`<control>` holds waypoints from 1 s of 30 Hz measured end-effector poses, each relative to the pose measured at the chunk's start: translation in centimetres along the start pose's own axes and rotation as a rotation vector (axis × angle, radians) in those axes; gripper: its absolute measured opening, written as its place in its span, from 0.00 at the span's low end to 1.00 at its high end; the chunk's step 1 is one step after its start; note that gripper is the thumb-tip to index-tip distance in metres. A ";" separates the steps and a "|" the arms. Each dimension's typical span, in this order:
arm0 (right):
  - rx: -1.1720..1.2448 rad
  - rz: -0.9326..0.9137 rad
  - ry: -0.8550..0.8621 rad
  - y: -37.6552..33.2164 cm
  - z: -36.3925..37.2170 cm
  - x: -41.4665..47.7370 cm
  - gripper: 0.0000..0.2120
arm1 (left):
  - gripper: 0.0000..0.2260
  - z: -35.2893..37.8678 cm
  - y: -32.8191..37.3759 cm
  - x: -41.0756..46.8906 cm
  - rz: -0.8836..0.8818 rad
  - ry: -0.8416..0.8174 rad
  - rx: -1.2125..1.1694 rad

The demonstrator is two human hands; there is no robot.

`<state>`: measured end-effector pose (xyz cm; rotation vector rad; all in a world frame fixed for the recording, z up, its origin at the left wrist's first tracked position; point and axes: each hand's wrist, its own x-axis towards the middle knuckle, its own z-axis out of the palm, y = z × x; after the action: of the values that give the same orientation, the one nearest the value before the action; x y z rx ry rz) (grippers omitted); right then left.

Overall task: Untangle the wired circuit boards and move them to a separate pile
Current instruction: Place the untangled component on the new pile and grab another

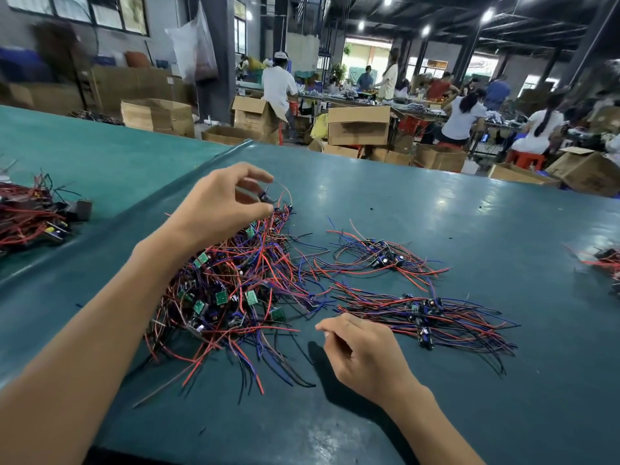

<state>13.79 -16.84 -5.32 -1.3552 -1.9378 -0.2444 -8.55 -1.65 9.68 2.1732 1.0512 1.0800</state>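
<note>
A tangled heap of small green circuit boards with red, blue and black wires (231, 290) lies on the teal table (453, 223) in front of me. My left hand (221, 206) hovers over the heap's far end and pinches a small dark board between thumb and fingers, its red wire arching up from it. My right hand (362, 354) rests near the table just right of the heap, fingers loosely curled, holding nothing. Two sorted bundles lie to the right: a far bundle (382, 256) and a nearer bundle (426, 317).
Another mass of red-wired parts (30, 213) sits at the far left on the adjoining table. More wired parts (604, 260) lie at the right edge. Cardboard boxes (359, 125) and seated workers fill the floor beyond the table's far edge.
</note>
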 end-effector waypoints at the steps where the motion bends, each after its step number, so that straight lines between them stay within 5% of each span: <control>1: 0.004 0.000 0.002 0.0 0.0 0.0 0.07 | 0.18 0.1 0.3 0.1 0.012 0.029 -0.041; 6: 0.010 0.010 -0.001 -0.2 -0.1 0.1 0.08 | 0.17 0.8 1.6 -0.1 0.011 0.068 -0.313; 15: 0.009 0.004 0.019 -0.2 -0.1 0.0 0.08 | 0.16 2.9 2.4 -1.8 -0.118 -0.051 -1.226; 22: 0.050 0.036 0.148 0.4 0.3 -0.2 0.07 | 0.15 5.2 2.0 -3.1 -0.182 -0.149 -1.369; 30: 0.344 0.325 0.338 1.4 0.0 -0.1 0.12 | 0.15 7.8 0.9 -4.7 -0.249 -0.293 -1.372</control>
<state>15.03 -16.29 -5.70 -1.2788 -1.3835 0.0201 -3.61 -6.63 3.77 0.9865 0.2167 0.8782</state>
